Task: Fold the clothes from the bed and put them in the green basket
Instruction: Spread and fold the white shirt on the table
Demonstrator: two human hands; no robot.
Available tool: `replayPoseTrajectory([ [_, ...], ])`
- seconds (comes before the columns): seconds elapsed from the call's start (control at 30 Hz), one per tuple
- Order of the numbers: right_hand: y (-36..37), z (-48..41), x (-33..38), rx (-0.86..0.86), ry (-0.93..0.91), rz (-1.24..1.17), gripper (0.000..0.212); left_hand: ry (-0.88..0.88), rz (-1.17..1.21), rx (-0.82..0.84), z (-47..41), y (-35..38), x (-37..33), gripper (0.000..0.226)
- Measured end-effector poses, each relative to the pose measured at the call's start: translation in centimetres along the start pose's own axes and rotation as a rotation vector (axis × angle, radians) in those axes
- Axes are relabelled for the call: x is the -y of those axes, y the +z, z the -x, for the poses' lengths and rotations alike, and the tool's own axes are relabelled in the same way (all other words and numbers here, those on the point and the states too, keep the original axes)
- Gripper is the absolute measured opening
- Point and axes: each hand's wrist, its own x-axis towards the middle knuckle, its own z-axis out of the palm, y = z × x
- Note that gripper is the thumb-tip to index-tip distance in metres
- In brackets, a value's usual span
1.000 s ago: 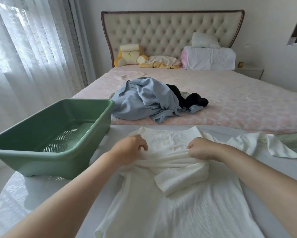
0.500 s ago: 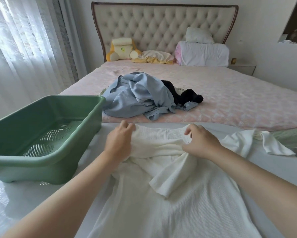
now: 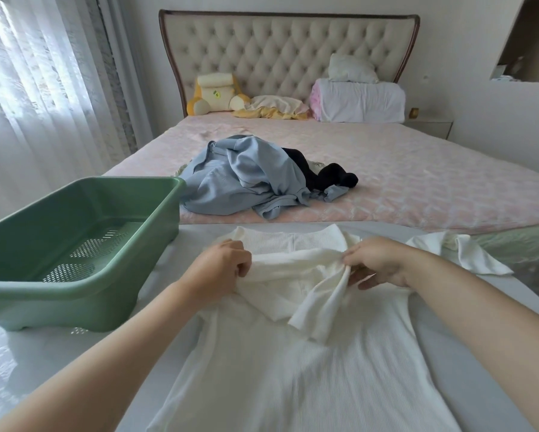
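Sleeve now folded inward | both hands' fingers (left hand point(image 3: 220, 266), right hand point(image 3: 375, 263)) pinching white shirt point(image 3: 293, 353) | green basket point(image 3: 75, 238) beside

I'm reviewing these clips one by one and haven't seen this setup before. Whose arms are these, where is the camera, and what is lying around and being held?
There is no machine here: a person wears one wide-angle camera on the head, looking forward and down, so the arms are their own. The left hand and right hand both pinch a white ribbed top spread on a white surface in front of the bed. One sleeve is folded across its chest. The green basket stands to the left and looks empty. On the bed lie a crumpled blue garment and a black garment, not yet folded.
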Motion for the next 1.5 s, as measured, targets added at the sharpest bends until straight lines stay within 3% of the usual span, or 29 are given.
replayPoseTrajectory([
  [0.1, -1.1, -0.1, -0.8, 0.016, -0.010, -0.383, 0.023, -0.068, 0.106, 0.005, 0.9, -1.5, 0.2, 0.047],
  [0.17, -1.8, -0.2, -1.3, -0.066, -0.050, -0.444, 0.021, -0.165, 0.124, 0.065, 1.6, -2.3, 0.4, 0.044],
  [0.27, -1.9, -0.3, -2.0, -0.156, -0.105, -0.093, 0.016, -0.363, 0.043, 0.270, 2.4, -2.6, -0.2, 0.034],
  [0.33, -1.1, -0.2, -2.3, -0.074, -0.126, 0.094, 0.015, -0.397, -0.046, 0.346, 2.5, -2.4, -1.5, 0.030],
  [0.47, 0.1, 0.6, -1.7, 0.154, -0.094, 0.210, 0.031, -0.219, -0.170, 0.211, 1.8, -2.0, -4.3, 0.027],
  [0.57, 0.2, 0.7, -1.8, 0.155, -0.095, 0.456, 0.038, -0.135, -0.099, 0.157, 1.1, -0.8, -5.8, 0.038],
  [0.67, 0.0, 0.8, -2.1, 0.140, -0.046, 0.525, 0.006, -0.251, 0.040, 0.262, 0.4, 0.2, -5.7, 0.036],
  [0.77, -0.9, 1.2, -2.0, 0.140, 0.017, 0.505, 0.012, -0.312, 0.021, 0.326, -0.4, 0.2, -5.3, 0.026],
  [0.87, -1.2, 0.8, -2.8, 0.108, 0.048, 0.240, 0.007, -0.425, -0.045, 0.223, -1.4, -0.5, -5.1, 0.027],
  [0.97, -1.5, 0.3, -2.8, 0.107, 0.041, -0.220, 0.017, -0.521, -0.188, -0.055, -2.3, -1.6, -4.4, 0.027],
  [1.03, -1.6, -0.6, -2.5, -0.020, -0.031, -0.291, 0.018, -0.538, -0.156, -0.262, -2.7, -1.7, -3.5, 0.022],
  [1.1, -1.8, -1.8, -2.6, -0.232, -0.139, 0.034, 0.022, -0.537, -0.030, -0.341, -2.6, -1.2, -2.6, 0.022],
  [1.2, -1.5, -2.4, -3.6, -0.389, -0.133, 0.555, 0.038, -0.498, 0.109, -0.057, -1.6, 0.3, -2.1, 0.067],
  [1.27, -1.0, -2.4, -4.0, -0.455, -0.152, 0.673, 0.049, -0.439, 0.061, 0.123, -0.7, 1.3, -2.3, 0.068],
  [1.3, -0.7, -2.4, -4.1, -0.486, -0.221, 0.712, 0.044, -0.388, -0.011, 0.167, -0.4, 1.7, -2.3, 0.063],
  [1.4, 0.3, -2.5, -3.8, -0.461, -0.512, 0.690, 0.012, -0.265, -0.143, 0.145, 0.2, 1.6, -2.2, 0.052],
  [1.5, 1.3, -2.7, -4.0, -0.412, -0.688, 0.858, 0.008, -0.258, -0.180, 0.064, 0.6, 1.1, -1.5, 0.054],
])
